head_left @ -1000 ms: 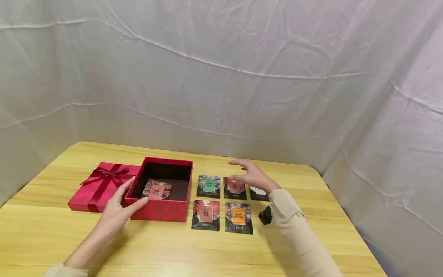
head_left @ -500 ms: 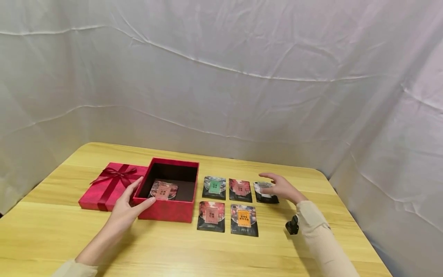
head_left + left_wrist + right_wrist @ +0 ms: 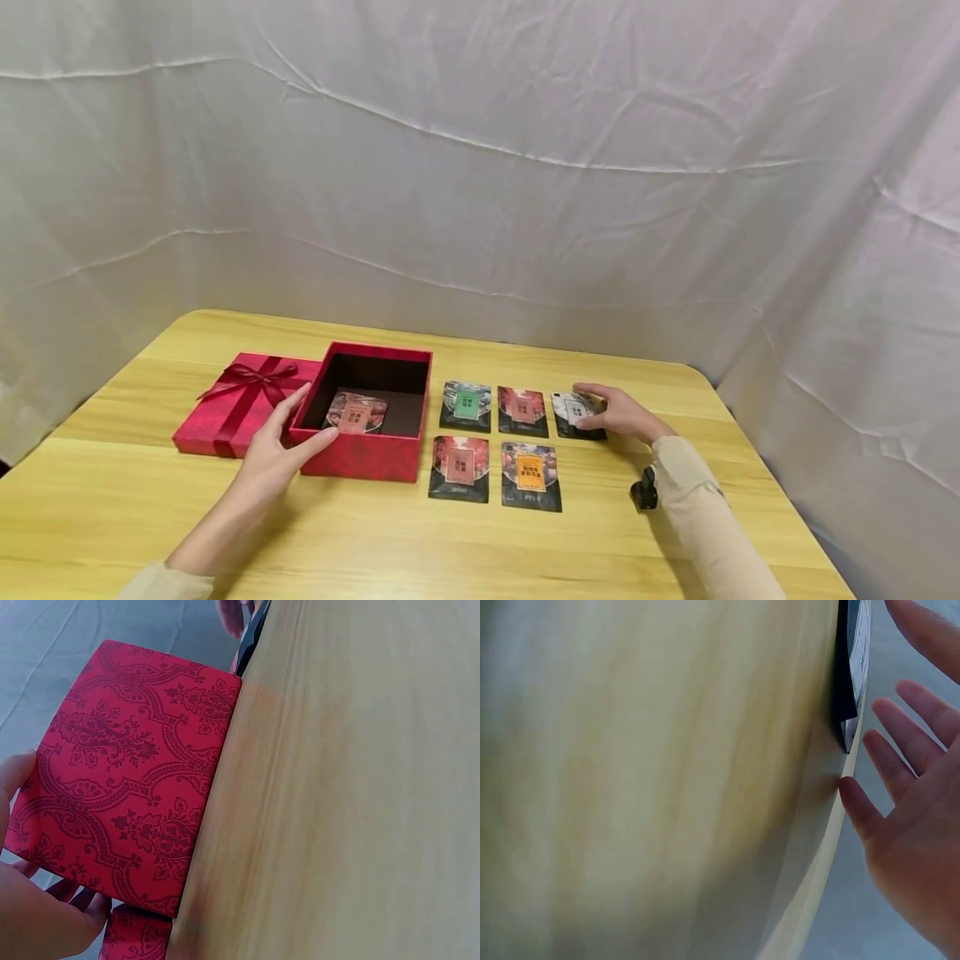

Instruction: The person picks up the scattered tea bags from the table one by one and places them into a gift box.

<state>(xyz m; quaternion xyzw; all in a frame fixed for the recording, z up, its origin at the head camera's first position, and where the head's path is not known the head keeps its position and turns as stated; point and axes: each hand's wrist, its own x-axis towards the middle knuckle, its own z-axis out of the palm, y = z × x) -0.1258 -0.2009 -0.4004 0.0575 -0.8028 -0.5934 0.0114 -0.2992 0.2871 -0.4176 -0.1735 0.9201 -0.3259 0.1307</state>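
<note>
My left hand [image 3: 274, 446] grips the front left corner of an open red gift box [image 3: 362, 457], its thumb at the front rim and fingers along the left side. The left wrist view shows the patterned front wall of the box [image 3: 135, 780] between thumb and fingers. Inside lies a packet with a pink label [image 3: 358, 412]. My right hand [image 3: 626, 413] is low over a white-labelled packet [image 3: 567, 408] at the back right, thumb near its front edge and fingers beyond it. In the right wrist view the fingers of the right hand [image 3: 922, 825] are spread beside the packet [image 3: 845, 682].
Left of the box lies its red lid [image 3: 243, 404] with a ribbon bow. Between box and right hand are flat packets: green-labelled [image 3: 466, 406], pink-labelled [image 3: 522, 411], another pink-labelled [image 3: 460, 469] and orange-labelled [image 3: 531, 476]. A small black object [image 3: 644, 490] is by the right wrist.
My right hand has moved right from above the back pink-labelled packet and come down at the white-labelled packet. The left hand stays on the box. The view has shifted slightly.
</note>
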